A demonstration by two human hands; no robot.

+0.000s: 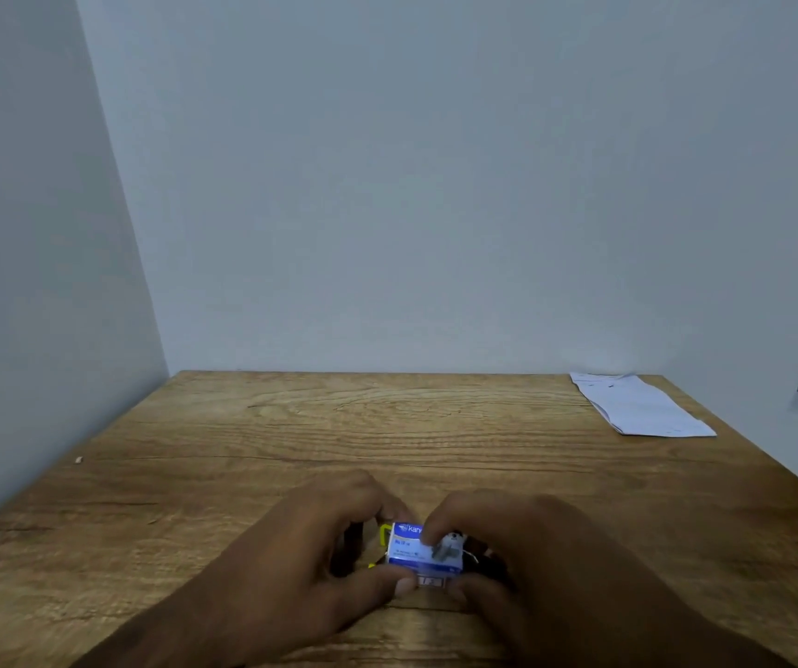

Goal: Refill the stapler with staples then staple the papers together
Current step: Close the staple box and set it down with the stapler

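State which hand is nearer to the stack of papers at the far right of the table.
Right. The right hand is on the staple box, on the side toward the papers; the left hand holds the box's other side, farther away.

two hands (320, 556) (532, 566), one staple box (419, 547), one stack of papers (638, 405), one table (291, 426).
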